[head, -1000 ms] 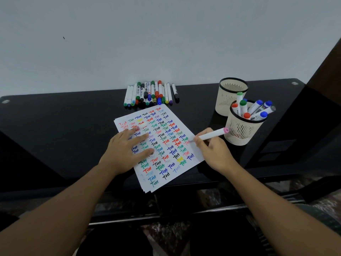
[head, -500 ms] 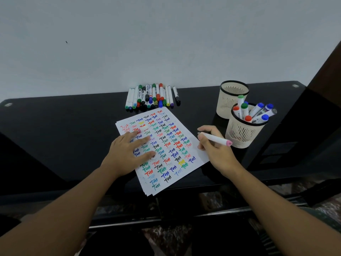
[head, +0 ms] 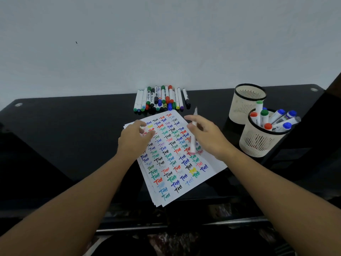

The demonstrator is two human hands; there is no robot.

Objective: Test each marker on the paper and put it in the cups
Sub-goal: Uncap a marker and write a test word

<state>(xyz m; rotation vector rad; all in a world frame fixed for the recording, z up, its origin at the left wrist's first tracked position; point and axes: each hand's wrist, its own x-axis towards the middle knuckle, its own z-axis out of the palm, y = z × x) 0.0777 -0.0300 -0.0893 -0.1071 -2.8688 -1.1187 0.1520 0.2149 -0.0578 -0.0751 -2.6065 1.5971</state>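
Note:
A stack of white paper covered in coloured "Test" marks lies on the black table. My right hand hovers over the sheet's right side and holds a white marker, blurred, nearly upright, with its pink end toward me. My left hand is over the sheet's upper left part, fingers relaxed and holding nothing. A row of several markers lies behind the paper. The near mesh cup holds several capped markers. Nothing shows inside the far cup.
A pale wall rises right behind the table. The two cups stand close together at the right, near a dark edge. The table's front edge runs just under the paper's near corner, with a lower shelf below.
My right hand has moved left over the paper and swung the marker from pointing right to nearly upright. My left hand has slid up toward the sheet's top left.

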